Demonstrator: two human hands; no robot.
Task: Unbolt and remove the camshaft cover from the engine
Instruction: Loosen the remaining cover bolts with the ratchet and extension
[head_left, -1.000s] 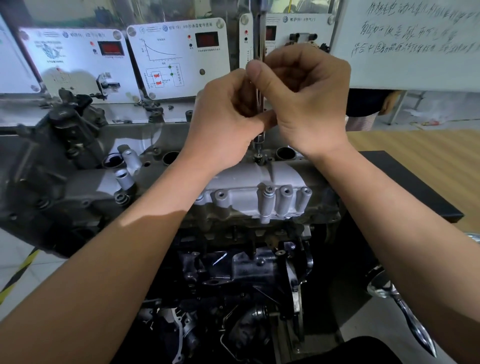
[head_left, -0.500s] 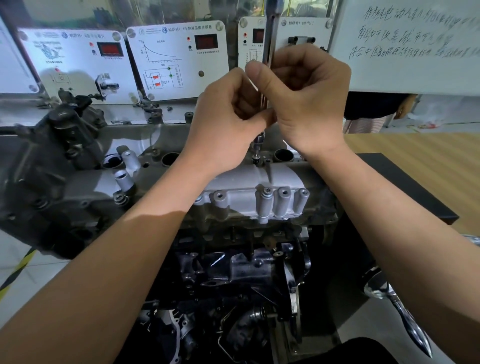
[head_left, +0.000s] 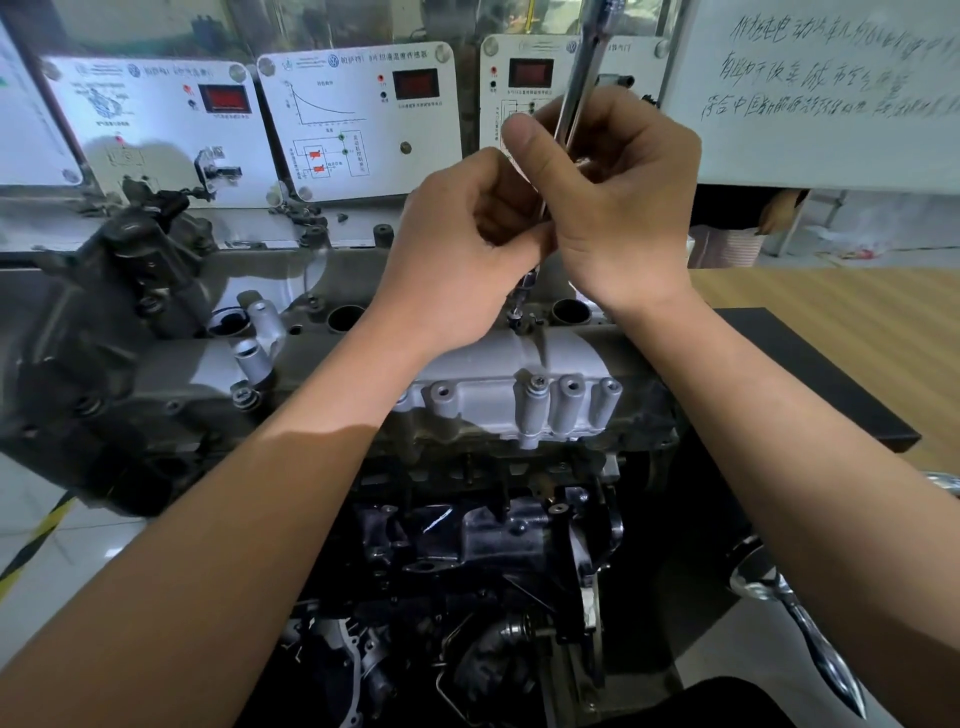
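The silver camshaft cover (head_left: 530, 374) lies across the top of the engine (head_left: 467, 545), with bolt towers along its front edge. A long chrome driver (head_left: 579, 83) stands nearly upright over the cover's back edge. Its dark tip (head_left: 525, 285) hovers just above a bolt (head_left: 514, 318); whether they touch I cannot tell. My left hand (head_left: 462, 260) grips the lower shaft. My right hand (head_left: 613, 208) curls round the shaft just above it. The two hands touch and hide the middle of the tool.
White sensor training panels (head_left: 358, 119) and a handwritten whiteboard (head_left: 831, 88) stand close behind the engine. A dark housing (head_left: 109, 332) bulks at the left. A chrome tool handle (head_left: 810, 639) lies at lower right beside a black mat (head_left: 810, 374) on a wooden floor.
The driver has risen and leaned a little to the right, so more of its chrome shaft shows above my right hand. Both hands keep their grip in almost the same place.
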